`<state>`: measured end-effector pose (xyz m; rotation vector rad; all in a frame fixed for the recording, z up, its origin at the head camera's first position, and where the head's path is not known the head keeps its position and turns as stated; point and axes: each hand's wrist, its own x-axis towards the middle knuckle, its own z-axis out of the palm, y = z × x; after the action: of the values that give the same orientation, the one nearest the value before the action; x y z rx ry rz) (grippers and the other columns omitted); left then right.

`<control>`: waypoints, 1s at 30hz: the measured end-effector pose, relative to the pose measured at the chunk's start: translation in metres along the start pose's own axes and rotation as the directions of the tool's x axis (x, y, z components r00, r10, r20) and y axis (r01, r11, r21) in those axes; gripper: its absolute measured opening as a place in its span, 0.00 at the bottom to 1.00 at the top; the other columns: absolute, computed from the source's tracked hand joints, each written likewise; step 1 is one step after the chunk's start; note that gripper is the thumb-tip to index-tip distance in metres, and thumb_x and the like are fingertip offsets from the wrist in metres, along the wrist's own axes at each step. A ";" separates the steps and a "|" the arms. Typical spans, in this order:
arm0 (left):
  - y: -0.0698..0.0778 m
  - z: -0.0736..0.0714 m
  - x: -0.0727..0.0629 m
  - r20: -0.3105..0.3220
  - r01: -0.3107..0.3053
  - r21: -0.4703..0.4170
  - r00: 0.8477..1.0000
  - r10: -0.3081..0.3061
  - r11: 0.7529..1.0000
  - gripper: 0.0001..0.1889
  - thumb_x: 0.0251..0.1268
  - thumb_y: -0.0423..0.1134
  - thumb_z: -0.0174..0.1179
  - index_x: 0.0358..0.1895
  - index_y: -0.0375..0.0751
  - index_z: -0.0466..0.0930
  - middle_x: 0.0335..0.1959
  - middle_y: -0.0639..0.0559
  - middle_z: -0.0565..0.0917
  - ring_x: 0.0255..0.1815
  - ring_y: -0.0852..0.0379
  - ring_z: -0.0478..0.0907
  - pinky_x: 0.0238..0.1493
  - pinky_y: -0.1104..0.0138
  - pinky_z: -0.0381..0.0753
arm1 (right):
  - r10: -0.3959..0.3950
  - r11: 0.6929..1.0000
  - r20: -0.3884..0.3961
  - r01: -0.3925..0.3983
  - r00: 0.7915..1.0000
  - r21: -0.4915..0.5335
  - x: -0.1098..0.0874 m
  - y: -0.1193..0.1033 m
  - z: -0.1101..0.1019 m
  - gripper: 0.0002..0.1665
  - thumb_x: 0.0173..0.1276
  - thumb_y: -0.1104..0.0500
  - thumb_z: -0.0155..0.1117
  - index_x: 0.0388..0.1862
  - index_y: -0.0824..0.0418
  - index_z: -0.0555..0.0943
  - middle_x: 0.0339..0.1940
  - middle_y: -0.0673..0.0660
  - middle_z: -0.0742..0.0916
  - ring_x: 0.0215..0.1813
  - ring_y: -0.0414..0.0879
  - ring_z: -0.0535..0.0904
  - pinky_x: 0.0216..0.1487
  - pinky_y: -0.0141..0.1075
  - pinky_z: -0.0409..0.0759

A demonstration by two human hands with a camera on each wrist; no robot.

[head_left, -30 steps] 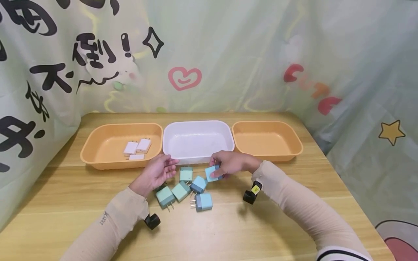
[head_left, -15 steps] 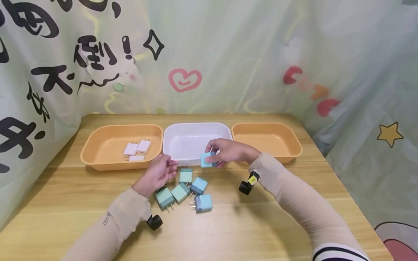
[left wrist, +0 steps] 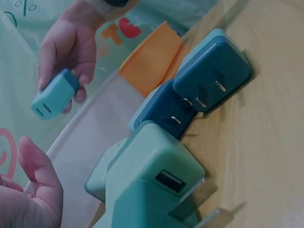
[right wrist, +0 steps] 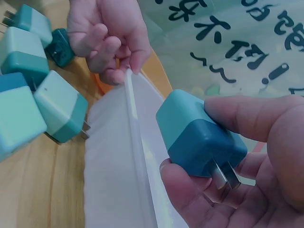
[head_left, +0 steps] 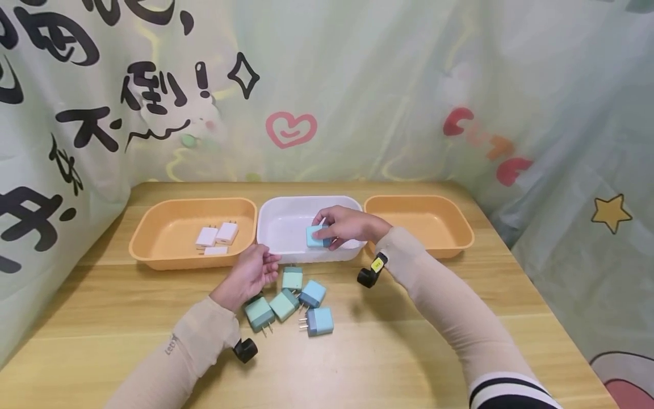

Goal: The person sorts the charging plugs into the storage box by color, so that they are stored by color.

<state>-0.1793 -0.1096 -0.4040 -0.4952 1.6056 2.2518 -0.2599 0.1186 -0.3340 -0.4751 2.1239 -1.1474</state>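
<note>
Blue charger (right wrist: 192,135), one: smooth rounded block, two-toned, with flat metal prongs; centre of the head view, above the white tray (head_left: 283,227), pinched between thumb and fingers of the right hand (head_left: 348,224), right of the left hand (head_left: 251,269). White tray: shiny, rounded oblong; near rim pinched by the left hand. Blue and green chargers (head_left: 284,305), a cluster (same blocky shape): lower centre, on wood-grained table (head_left: 398,352), just beside the left hand.

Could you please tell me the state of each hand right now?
Left hand: pinching the near rim of the white tray.
Right hand: holding a blue charger.
</note>
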 end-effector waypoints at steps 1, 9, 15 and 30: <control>0.000 0.000 0.000 0.001 0.001 0.003 1.000 -0.001 1.000 0.05 0.77 0.37 0.34 0.47 0.40 0.58 0.36 0.48 0.72 0.25 0.61 0.69 0.25 0.74 0.75 | 0.005 1.000 -0.002 -0.005 1.000 0.006 0.002 0.001 -0.001 0.18 0.68 0.61 0.64 0.54 0.65 0.73 0.40 0.61 0.75 0.37 0.49 0.77 0.41 0.41 0.85; -0.001 -0.001 0.001 -0.002 0.007 0.004 1.000 -0.007 1.000 0.06 0.77 0.38 0.34 0.47 0.40 0.59 0.36 0.48 0.73 0.25 0.61 0.70 0.24 0.74 0.75 | 0.073 0.990 -0.021 -0.070 0.997 0.122 0.025 0.006 -0.008 0.21 0.69 0.62 0.63 0.58 0.66 0.72 0.42 0.61 0.75 0.35 0.49 0.76 0.44 0.42 0.85; -0.001 -0.002 0.000 0.020 0.012 -0.008 1.000 -0.011 1.000 0.08 0.77 0.38 0.35 0.49 0.37 0.59 0.34 0.49 0.75 0.24 0.62 0.70 0.23 0.74 0.75 | 0.119 0.978 0.003 -0.117 0.993 0.173 0.044 0.011 -0.018 0.21 0.69 0.63 0.63 0.57 0.66 0.71 0.40 0.61 0.78 0.36 0.49 0.76 0.49 0.46 0.82; 0.001 -0.006 -0.001 0.051 0.032 -0.019 0.998 -0.031 0.999 0.07 0.78 0.37 0.35 0.48 0.38 0.60 0.34 0.50 0.75 0.26 0.62 0.70 0.25 0.74 0.75 | 0.235 0.956 0.028 -0.236 0.972 0.174 0.083 0.019 -0.037 0.18 0.67 0.64 0.65 0.54 0.63 0.73 0.45 0.59 0.77 0.42 0.50 0.75 0.45 0.39 0.81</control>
<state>-0.1782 -0.1152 -0.4041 -0.4608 1.5415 2.2412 -0.3454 0.1023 -0.3675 -0.1392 1.9881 -1.1779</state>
